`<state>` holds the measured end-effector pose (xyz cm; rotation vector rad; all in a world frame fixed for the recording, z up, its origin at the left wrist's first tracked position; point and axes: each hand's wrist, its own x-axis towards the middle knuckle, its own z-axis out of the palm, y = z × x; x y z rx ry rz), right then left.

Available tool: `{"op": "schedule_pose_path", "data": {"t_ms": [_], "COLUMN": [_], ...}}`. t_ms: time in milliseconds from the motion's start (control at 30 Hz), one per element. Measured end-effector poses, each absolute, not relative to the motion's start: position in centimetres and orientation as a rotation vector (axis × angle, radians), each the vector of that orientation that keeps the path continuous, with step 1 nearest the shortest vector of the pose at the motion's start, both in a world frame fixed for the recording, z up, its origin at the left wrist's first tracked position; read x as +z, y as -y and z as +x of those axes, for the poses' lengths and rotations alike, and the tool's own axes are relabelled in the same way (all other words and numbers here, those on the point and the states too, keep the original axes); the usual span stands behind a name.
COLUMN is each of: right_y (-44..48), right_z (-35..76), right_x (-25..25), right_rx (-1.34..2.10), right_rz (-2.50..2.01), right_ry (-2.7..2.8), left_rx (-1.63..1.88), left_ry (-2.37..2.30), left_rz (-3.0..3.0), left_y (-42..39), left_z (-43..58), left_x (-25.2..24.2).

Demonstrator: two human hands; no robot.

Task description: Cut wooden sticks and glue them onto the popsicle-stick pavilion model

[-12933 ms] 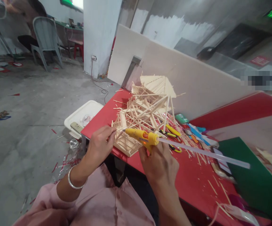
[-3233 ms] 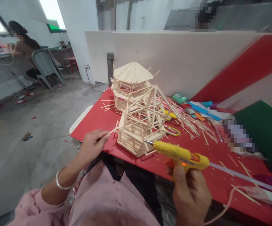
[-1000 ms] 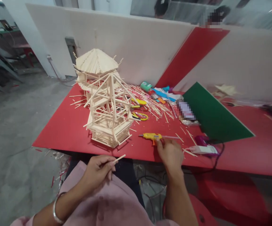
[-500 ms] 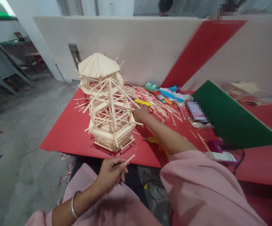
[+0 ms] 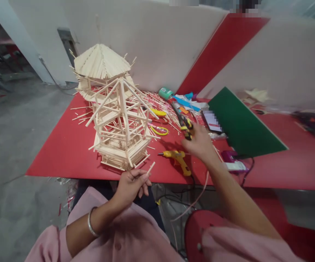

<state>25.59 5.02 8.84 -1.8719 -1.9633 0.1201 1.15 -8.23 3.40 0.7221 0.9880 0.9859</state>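
A stick-built tower model (image 5: pixel 118 128) stands on the red table (image 5: pixel 64 153), with a roofed stick model (image 5: pixel 101 65) right behind it. My left hand (image 5: pixel 131 183) is below the table's front edge, pinching a short wooden stick (image 5: pixel 150 168). Over the table, my right hand (image 5: pixel 199 142) is closed on a yellow-and-black tool (image 5: pixel 186 127), blurred, apparently cutters. The yellow glue gun (image 5: pixel 177 158) lies on the table just left of that hand, untouched.
Loose sticks (image 5: pixel 162 105), yellow-handled scissors (image 5: pixel 159 130), a green tape roll (image 5: pixel 164 92) and coloured scraps lie behind the models. A green board (image 5: pixel 241 123) leans at the right. A white-and-red partition (image 5: pixel 173 43) backs the table. A purple and white device (image 5: pixel 232 162) with a cord sits nearby.
My right hand has drawn back from beside the tower with the yellow-and-black tool in it. The glue gun stays on the table. My left hand still holds the stick.
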Motion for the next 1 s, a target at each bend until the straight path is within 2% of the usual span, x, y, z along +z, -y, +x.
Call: {"op": "schedule_pose_path", "data": {"t_ms": [100,200,333,633,1000], "right_y": [2.4,8.9,12.2,10.6,10.5], "right_z": [27.3,27.4,27.2,27.3,27.2], "right_x": [7.8,6.4,5.1,4.7,3.8], "right_rx": [0.567,0.696,0.654,0.444,0.417], "right_rz": [-1.733,-1.664,-1.699,-1.616,-1.583], "right_ry": [1.995,2.098,2.179,2.286,2.218], "left_rx": [1.000,1.034,1.044,0.982,1.015], "left_ry": [-0.957,-0.946,-0.948,-1.013,-0.967], "left_rz": [0.736,0.763,0.844,1.002,1.161], "left_y": [7.4,6.8,6.3,6.5,7.2], "left_z": [2.4,3.7,4.9,5.2,5.5], "left_x": [3.8,4.1,4.6,5.5,6.0]}}
